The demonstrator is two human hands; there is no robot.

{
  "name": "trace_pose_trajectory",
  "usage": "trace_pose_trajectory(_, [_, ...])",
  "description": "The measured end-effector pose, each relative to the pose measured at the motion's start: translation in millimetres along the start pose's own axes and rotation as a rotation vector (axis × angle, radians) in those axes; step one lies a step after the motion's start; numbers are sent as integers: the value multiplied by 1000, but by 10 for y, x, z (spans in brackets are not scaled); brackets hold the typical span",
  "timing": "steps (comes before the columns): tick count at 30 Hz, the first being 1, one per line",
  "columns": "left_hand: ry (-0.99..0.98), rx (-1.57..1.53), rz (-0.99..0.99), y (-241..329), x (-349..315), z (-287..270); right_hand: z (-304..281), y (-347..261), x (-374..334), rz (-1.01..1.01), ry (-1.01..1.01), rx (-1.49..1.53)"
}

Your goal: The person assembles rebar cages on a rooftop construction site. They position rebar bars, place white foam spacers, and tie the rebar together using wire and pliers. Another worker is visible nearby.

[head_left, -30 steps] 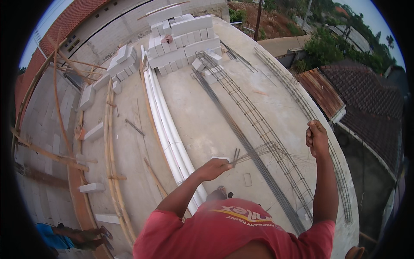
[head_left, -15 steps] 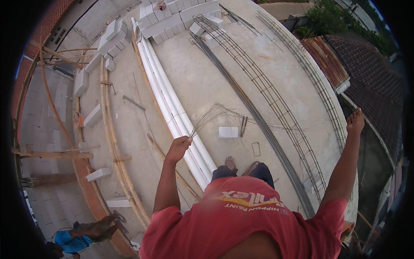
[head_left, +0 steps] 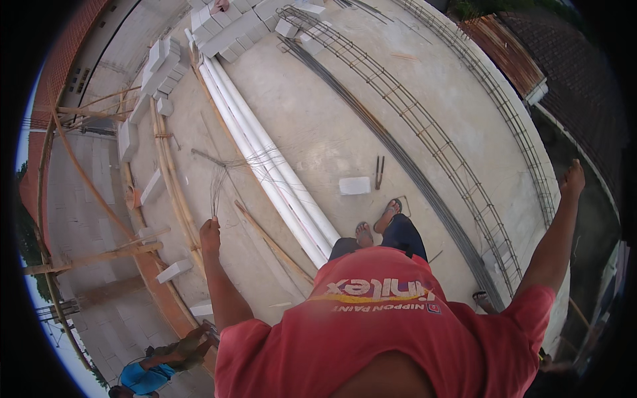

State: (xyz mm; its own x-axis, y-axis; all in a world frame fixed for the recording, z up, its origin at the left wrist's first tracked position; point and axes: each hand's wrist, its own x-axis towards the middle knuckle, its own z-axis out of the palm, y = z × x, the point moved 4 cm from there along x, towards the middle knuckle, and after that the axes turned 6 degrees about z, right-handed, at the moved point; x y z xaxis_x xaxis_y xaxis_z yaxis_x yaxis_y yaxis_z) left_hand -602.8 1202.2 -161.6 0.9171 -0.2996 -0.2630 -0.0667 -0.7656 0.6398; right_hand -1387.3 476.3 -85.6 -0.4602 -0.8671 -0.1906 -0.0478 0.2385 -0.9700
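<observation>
My left hand point(head_left: 210, 237) is closed round the end of a bundle of thin tie wire point(head_left: 217, 186). The loose strands rise from the fist, bend, and fan out over the white pipes point(head_left: 259, 149). Far out to the right, my right hand point(head_left: 572, 179) is raised with its fingers closed; whatever it may hold is too fine to make out. On the concrete before my feet lie a white block point(head_left: 355, 186) and, beside it, a pair of pincers point(head_left: 379, 172) with dark handles.
Long steel bars point(head_left: 398, 156) and a rebar cage point(head_left: 424, 126) run along the right; another cage point(head_left: 511, 113) follows the slab edge. Bamboo poles point(head_left: 174, 192) and stacked white blocks point(head_left: 162, 66) line the left. A person in a blue shirt point(head_left: 144, 378) is at lower left.
My left hand has swung left with the wire bundle, from beside the pipes to near the bamboo poles. The right hand has moved outward and slightly up. My feet have shifted.
</observation>
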Motion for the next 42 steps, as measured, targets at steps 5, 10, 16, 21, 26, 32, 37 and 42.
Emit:
trace_pose_trajectory(5, [35, -177, -69, 788, 4, 345, 737, -6, -600, 127, -347, 93])
trace_pose_trajectory(10, [124, -239, 81, 1613, -4, 668, 1188, 658, -1040, 280, -494, -134])
trace_pose_trajectory(16, [167, -266, 203, 2730, 145, 948, 1193, 1296, -1670, 579, -618, -7])
trace_pose_trajectory(21, [9, -252, 337, 3594, 507, 1422, 1176, 1551, -1949, 782, -655, 61])
trace_pose_trajectory(26, [-185, -182, 416, 4327, 1104, 2119, 1413, 1444, -2088, 761, -679, 56])
trace_pose_trajectory(32, [-586, -186, 591, 5132, 2198, 3394, 1854, 1573, -2419, 679, -332, 28])
trace_pose_trajectory(37, [-933, -200, 617, 5811, 2970, 4282, 2448, 1858, -3245, 688, -15, -4])
trace_pose_trajectory(42, [-1148, -121, 586, 5986, 3277, 4649, 3097, 1569, -3763, 515, -44, -268])
